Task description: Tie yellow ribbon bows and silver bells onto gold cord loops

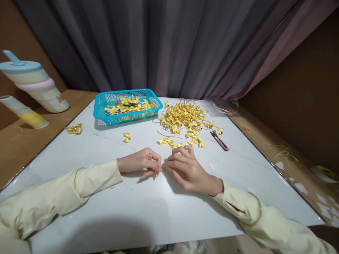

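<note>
My left hand (148,163) is closed in a pinch above the white tabletop (127,215). Close beside it, my right hand (186,169) pinches with thumb and forefinger, its other fingers curled. A thin pale strand seems to run between the fingertips, too fine to make out. Just beyond my right hand lie several yellow ribbon bows (165,141), with a larger pile of bows (185,114) on cords with small silvery pieces behind them. One single bow (126,137) lies beyond my left hand.
A blue plastic basket (127,118) holding more bows stands at the back. Small thread snips (219,141) lie to the right. On the left are a bundle of bows (74,128), a lidded tumbler (39,84) and a yellow thread spool (28,114). A tape roll (325,173) sits far right.
</note>
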`<state>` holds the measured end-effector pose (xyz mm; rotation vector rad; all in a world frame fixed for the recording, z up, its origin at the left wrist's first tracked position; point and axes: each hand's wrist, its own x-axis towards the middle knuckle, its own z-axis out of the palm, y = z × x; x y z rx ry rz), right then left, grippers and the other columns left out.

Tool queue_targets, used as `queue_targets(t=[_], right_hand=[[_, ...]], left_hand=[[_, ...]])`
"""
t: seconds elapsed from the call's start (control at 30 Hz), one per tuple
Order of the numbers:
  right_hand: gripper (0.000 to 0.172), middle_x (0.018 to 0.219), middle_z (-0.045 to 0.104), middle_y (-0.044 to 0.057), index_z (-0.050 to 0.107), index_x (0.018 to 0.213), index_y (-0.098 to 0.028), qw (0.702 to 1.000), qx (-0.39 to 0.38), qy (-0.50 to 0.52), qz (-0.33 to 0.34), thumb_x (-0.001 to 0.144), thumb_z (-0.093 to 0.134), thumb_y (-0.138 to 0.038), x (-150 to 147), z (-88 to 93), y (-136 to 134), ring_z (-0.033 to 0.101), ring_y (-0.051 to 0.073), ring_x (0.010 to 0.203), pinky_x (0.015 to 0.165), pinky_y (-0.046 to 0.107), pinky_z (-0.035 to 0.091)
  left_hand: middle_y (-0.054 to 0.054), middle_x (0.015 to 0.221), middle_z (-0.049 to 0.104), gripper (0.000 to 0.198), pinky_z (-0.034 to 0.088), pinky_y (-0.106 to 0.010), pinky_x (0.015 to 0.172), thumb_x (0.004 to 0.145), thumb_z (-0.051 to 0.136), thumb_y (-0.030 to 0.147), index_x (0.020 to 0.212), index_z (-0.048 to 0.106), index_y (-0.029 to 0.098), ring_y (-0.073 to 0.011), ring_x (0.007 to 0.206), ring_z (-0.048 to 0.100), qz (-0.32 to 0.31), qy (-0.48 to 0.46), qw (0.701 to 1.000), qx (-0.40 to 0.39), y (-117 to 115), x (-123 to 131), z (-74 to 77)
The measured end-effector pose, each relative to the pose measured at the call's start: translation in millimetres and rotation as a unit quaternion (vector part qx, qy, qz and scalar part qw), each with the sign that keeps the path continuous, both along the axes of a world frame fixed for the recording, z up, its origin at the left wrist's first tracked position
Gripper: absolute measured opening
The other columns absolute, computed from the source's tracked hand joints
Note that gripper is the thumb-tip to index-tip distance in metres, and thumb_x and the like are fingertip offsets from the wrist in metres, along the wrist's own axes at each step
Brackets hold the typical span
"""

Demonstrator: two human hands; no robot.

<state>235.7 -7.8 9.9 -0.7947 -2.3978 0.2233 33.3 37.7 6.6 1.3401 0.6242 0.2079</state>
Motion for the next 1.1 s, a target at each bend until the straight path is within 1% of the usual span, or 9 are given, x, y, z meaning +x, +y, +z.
queue_targets(t=[0.17, 0.33, 0.5, 0.63, 0.8, 1.1], right_hand=[[0.017, 0.08, 0.063, 0.005, 0.063, 0.09, -0.017, 1.0, -0.022, 0.019, -0.009, 0.085, 0.047, -0.016, 0.1, -1.2, 0.9, 0.048, 0.021, 0.088, 0.079, 0.039, 0.028], [0.017, 0.08, 0.063, 0.005, 0.064, 0.087, -0.017, 0.997, -0.051, 0.042, -0.025, 0.085, 0.047, -0.016, 0.2, -2.1, 2.5, 0.048, 0.02, 0.087, 0.079, 0.04, 0.03], [0.016, 0.08, 0.065, 0.005, 0.064, 0.086, -0.017, 0.993, -0.073, 0.078, -0.044, 0.084, 0.048, -0.014, 1.2, -2.5, 4.5, 0.049, 0.02, 0.086, 0.079, 0.041, 0.033], [0.012, 0.078, 0.065, 0.005, 0.064, 0.082, -0.017, 0.988, -0.076, 0.112, -0.068, 0.084, 0.052, -0.015, 1.2, -2.7, 5.6, 0.05, 0.02, 0.083, 0.079, 0.041, 0.035], [0.012, 0.079, 0.064, 0.005, 0.066, 0.082, -0.017, 0.982, -0.07, 0.148, -0.093, 0.082, 0.055, -0.012, 1.6, -2.3, 6.8, 0.051, 0.019, 0.083, 0.078, 0.039, 0.036], [0.011, 0.079, 0.065, 0.004, 0.066, 0.081, -0.018, 0.978, -0.062, 0.164, -0.114, 0.082, 0.056, -0.012, 3.0, -3.1, 8.2, 0.052, 0.018, 0.081, 0.077, 0.036, 0.039]], left_hand=[[0.006, 0.034, 0.047, 0.017, 0.036, -0.022, 0.05, 0.074, 0.059, 0.016, 0.058, 0.057, 0.013, -0.0059, 0.034, 0.04, -0.003, -0.01, 1.0, -0.002, -0.4, -0.3, -0.3], [0.006, 0.034, 0.046, 0.016, 0.031, -0.02, 0.045, 0.074, 0.058, 0.015, 0.058, 0.057, 0.012, -0.0055, 0.033, 0.039, -0.007, 0.0, 1.0, -0.004, -0.1, 0.0, 0.7], [0.006, 0.034, 0.046, 0.016, 0.031, -0.019, 0.045, 0.075, 0.057, 0.015, 0.059, 0.058, 0.012, -0.0051, 0.033, 0.038, -0.009, 0.008, 1.0, 0.001, -0.2, -0.2, 2.4], [0.006, 0.033, 0.046, 0.017, 0.037, -0.02, 0.051, 0.075, 0.057, 0.014, 0.057, 0.056, 0.012, -0.005, 0.034, 0.039, -0.01, 0.001, 1.0, 0.005, -0.7, 0.1, 3.8], [0.006, 0.034, 0.047, 0.017, 0.034, -0.021, 0.049, 0.075, 0.057, 0.016, 0.059, 0.057, 0.012, -0.0056, 0.034, 0.04, -0.013, 0.007, 1.0, 0.009, -0.1, 0.4, 3.1], [0.006, 0.035, 0.047, 0.017, 0.034, -0.021, 0.051, 0.076, 0.059, 0.019, 0.06, 0.057, 0.013, -0.0057, 0.036, 0.04, -0.019, 0.007, 1.0, 0.02, -0.2, -1.4, 3.4]])
